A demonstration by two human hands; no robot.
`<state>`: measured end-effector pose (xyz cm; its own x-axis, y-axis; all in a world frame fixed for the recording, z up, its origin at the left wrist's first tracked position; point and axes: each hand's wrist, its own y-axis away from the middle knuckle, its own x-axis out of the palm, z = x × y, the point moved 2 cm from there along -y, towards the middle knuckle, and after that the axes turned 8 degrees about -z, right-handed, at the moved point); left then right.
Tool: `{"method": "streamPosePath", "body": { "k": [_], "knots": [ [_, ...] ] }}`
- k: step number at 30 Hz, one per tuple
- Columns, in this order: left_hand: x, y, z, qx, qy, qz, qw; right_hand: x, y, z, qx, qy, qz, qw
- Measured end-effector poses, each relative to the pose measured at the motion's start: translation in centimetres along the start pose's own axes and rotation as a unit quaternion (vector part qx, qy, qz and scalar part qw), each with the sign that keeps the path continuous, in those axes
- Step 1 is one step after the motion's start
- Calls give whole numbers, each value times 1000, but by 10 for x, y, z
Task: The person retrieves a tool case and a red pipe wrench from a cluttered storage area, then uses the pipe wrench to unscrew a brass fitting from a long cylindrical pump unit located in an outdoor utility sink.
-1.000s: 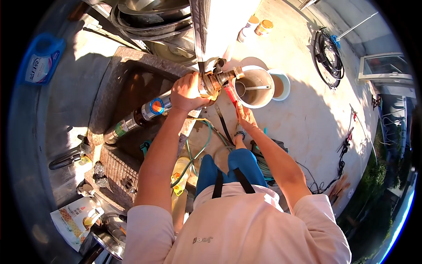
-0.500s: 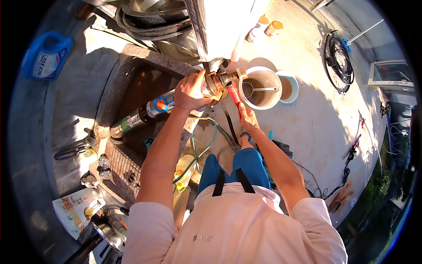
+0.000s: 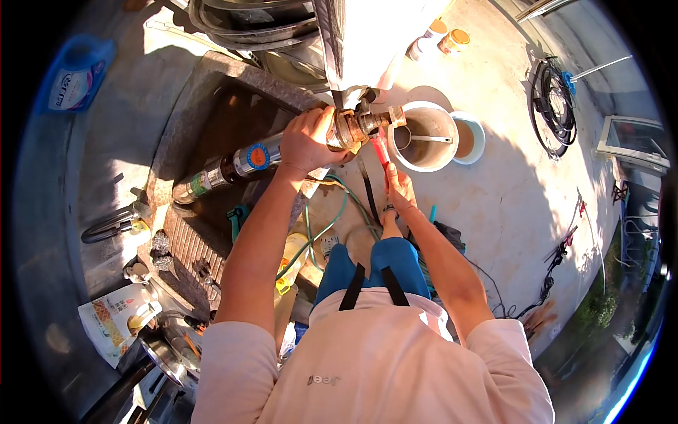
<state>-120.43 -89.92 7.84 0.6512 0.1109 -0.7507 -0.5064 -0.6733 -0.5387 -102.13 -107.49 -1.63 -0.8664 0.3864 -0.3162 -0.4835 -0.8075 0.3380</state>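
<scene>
A long, shiny steel pump (image 3: 240, 164) lies slantwise across a stone sink (image 3: 185, 116), its lower end inside the basin. My left hand (image 3: 308, 141) is wrapped round its upper end, against a worn brass fitting (image 3: 346, 130) with a threaded mouth pointing right. My right hand (image 3: 400, 189) is closed round the red handle of a wrench (image 3: 381, 150). The wrench's metal head sits at the brass fitting; how its jaws grip is partly hidden behind the fitting.
Beyond my right hand stand a pale bucket (image 3: 452, 120) with a ladle in it and a smaller tub (image 3: 477, 131). Metal basins (image 3: 261, 35) are stacked behind the sink. A green hose (image 3: 325, 230) runs near my legs. A blue jug (image 3: 78, 74) stands far left.
The whole view has shifted slightly. Both hands keep their hold on the pump and the wrench, with little visible movement between them.
</scene>
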Motion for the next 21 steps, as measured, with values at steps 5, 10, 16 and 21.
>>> {"method": "streamPosePath", "body": {
  "k": [5, 10, 16, 21],
  "knots": [
    [-3, -1, -2, -4, -23, 11, 1000, 0, 4, 8, 24, 1, 16, 1000],
    [-7, -2, -3, 8, -42, 0, 999, 0, 5, 12, 26, 7, 19, 999],
    [-5, 3, 5, 6, -14, -10, 1000, 2, 10, 20, 26, 20, 9, 999],
    [-7, 0, -1, -8, -7, -9, 1000, -1, 6, 9, 36, 19, 10, 999]
  ]
}}
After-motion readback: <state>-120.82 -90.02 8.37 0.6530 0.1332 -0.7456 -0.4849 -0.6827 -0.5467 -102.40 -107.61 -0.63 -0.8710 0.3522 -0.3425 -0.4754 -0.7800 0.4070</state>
